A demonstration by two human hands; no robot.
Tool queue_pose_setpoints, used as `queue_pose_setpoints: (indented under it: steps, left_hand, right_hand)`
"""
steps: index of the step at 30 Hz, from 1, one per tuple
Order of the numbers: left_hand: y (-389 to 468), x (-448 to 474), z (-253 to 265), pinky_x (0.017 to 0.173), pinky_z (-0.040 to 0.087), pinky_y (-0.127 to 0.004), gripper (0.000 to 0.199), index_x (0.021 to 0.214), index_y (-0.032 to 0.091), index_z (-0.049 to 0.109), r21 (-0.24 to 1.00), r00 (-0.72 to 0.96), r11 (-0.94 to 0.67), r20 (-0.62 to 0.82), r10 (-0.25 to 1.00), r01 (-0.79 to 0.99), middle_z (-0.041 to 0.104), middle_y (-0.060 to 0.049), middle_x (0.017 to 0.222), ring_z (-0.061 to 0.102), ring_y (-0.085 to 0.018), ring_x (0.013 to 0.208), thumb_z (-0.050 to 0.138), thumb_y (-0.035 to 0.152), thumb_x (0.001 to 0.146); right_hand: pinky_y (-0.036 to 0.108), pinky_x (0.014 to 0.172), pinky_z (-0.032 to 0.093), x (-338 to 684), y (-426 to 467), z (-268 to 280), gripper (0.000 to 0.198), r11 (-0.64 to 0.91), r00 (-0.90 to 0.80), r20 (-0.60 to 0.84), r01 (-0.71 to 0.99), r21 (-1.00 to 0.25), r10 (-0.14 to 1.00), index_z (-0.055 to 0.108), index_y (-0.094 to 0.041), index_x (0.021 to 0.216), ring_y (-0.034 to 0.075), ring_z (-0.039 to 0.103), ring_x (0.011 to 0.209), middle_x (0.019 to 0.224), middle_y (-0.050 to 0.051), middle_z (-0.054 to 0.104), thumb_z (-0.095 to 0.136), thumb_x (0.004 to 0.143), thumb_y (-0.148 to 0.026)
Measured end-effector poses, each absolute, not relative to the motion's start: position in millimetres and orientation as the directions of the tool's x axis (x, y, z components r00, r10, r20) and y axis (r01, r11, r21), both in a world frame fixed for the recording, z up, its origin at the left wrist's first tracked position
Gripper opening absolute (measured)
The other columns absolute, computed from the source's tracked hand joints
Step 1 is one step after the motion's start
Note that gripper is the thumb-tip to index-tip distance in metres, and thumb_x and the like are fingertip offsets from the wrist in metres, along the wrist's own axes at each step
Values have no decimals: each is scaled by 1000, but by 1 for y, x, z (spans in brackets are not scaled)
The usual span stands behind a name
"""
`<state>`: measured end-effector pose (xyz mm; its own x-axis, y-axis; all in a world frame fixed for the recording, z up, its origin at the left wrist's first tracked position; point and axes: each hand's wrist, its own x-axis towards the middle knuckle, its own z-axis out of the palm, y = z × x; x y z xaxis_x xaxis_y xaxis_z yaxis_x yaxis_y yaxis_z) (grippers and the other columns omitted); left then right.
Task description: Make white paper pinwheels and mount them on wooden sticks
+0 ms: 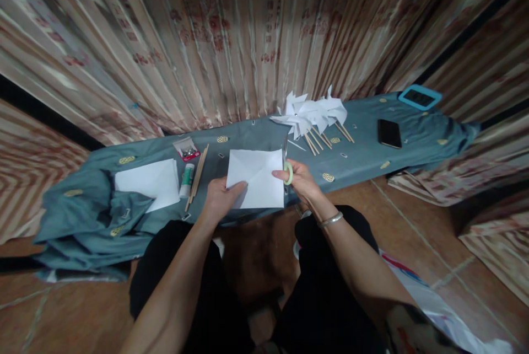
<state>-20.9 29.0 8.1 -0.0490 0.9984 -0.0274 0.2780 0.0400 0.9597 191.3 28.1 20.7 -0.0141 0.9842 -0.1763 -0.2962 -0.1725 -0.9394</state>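
A square sheet of white paper (260,169) with faint diagonal creases is held up over the cloth-covered surface. My left hand (223,199) grips its lower left side, thumb on top. My right hand (300,180) is closed on a pair of scissors (288,172) with pale green handles, at the paper's right edge. The blades point away from me and show only in part. Beyond the paper lie several white paper pinwheels (314,114) on wooden sticks.
On the left are a stack of white paper (151,180), a glue stick (187,180), wooden sticks (198,177) and a small box of metal pins (187,149). A dark phone (389,133) and a blue-framed device (420,97) lie on the right. Curtains (231,39) hang behind.
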Motion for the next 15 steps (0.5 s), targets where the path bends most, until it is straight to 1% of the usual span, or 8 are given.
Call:
queue_pose_setpoints:
  steps: [2, 5, 7, 9, 11, 12, 14, 15]
  left_hand:
    - [31, -21, 11, 54, 46, -27, 31, 68, 15, 74, 984, -69, 88, -78, 995, 157, 70, -1, 62, 60, -19, 58, 81, 42, 54]
    - [33, -16, 16, 70, 49, -28, 42, 83, 15, 74, 985, -130, 90, -109, 986, -146, 73, -3, 77, 64, -17, 70, 86, 39, 50]
    - [31, -11, 19, 79, 49, -28, 48, 91, 17, 72, 925, -141, 113, -174, 975, -362, 72, -2, 83, 65, -15, 79, 87, 36, 50]
    - [27, -4, 20, 81, 49, -28, 46, 92, 19, 69, 833, -70, 197, -271, 960, -517, 71, -2, 86, 66, -15, 84, 88, 33, 51]
    - [22, 4, 21, 83, 49, -29, 39, 87, 19, 67, 756, 34, 289, -333, 942, -588, 71, -3, 89, 66, -15, 88, 86, 31, 55]
    - [20, 8, 20, 83, 49, -30, 34, 83, 19, 66, 730, 82, 320, -343, 936, -604, 71, -3, 89, 66, -16, 89, 85, 31, 57]
    - [18, 15, 20, 84, 50, -30, 28, 75, 18, 63, 694, 123, 338, -341, 932, -636, 69, -1, 83, 66, -15, 85, 83, 30, 60]
    - [17, 17, 20, 83, 51, -30, 26, 76, 19, 63, 675, 127, 340, -346, 930, -655, 69, 0, 84, 66, -14, 85, 83, 30, 62]
  right_hand:
    - [27, 67, 50, 193, 31, 19, 37, -151, 17, -165, -323, -934, 986, 67, -19, 75, 14, 62, 62, 66, -3, 70, 87, 47, -33]
    - [30, 70, 52, 199, 39, 16, 34, -103, 121, -163, -395, -913, 979, 64, -20, 73, 16, 64, 65, 68, -2, 71, 85, 49, -31]
    - [31, 70, 53, 202, 44, 14, 34, -90, 193, -194, -446, -891, 962, 61, -20, 72, 17, 65, 67, 68, -2, 70, 84, 50, -29]
    - [31, 69, 53, 203, 48, 13, 34, -92, 234, -232, -489, -867, 944, 59, -20, 72, 18, 66, 69, 70, -1, 70, 83, 50, -27]
    - [31, 68, 53, 199, 51, 12, 33, -87, 248, -246, -517, -852, 937, 59, -20, 73, 17, 66, 69, 71, -1, 71, 82, 50, -25]
    - [31, 67, 53, 196, 51, 12, 32, -81, 248, -242, -521, -850, 938, 60, -20, 73, 17, 66, 68, 71, -1, 71, 82, 50, -25]
    - [30, 66, 52, 188, 50, 13, 31, -73, 240, -228, -521, -851, 944, 62, -19, 73, 16, 64, 64, 70, -1, 70, 82, 49, -25]
    - [30, 66, 52, 183, 50, 13, 31, -75, 233, -225, -519, -852, 946, 62, -19, 72, 15, 63, 62, 69, -1, 70, 82, 49, -25]
